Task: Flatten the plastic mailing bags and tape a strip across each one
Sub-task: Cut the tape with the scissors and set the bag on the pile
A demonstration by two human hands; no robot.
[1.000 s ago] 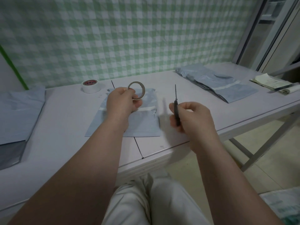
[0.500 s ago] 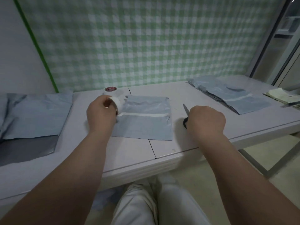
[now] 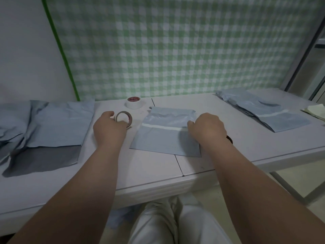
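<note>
Lying flat, the blue mailing bag (image 3: 165,140) bears a white tape strip (image 3: 163,127).

The one camera sits on my head, wide-angled, looking forward and down over the table (image 3: 158,175) from close above. My forearms run up from the bottom corners to my left hand (image 3: 109,129) and right hand (image 3: 207,128) near mid-frame. My knees (image 3: 175,224) fill the bottom edge; the checked wall (image 3: 175,50) faces me across the top
</note>
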